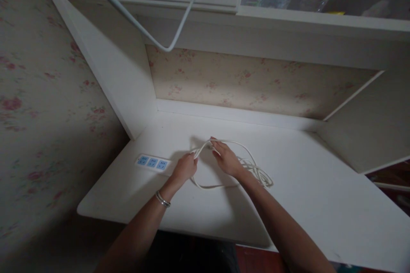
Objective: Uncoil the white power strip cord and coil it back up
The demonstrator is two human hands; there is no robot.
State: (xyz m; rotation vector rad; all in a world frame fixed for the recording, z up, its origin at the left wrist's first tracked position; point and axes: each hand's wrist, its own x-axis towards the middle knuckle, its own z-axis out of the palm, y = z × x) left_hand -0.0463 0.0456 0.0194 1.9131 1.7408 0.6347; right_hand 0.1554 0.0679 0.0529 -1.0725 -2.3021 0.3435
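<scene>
A pale, slender cord (260,173), loosely looped and coiled, is clamped in the left hand (185,166) and partly hidden by the right hand (226,158), whose grip is unclear, near a blue-socketed power strip (152,162).

You can pass over the desk (323,196) at right; the power strip (153,163) obstructs left, the cord (263,178) mid-desk.
</scene>
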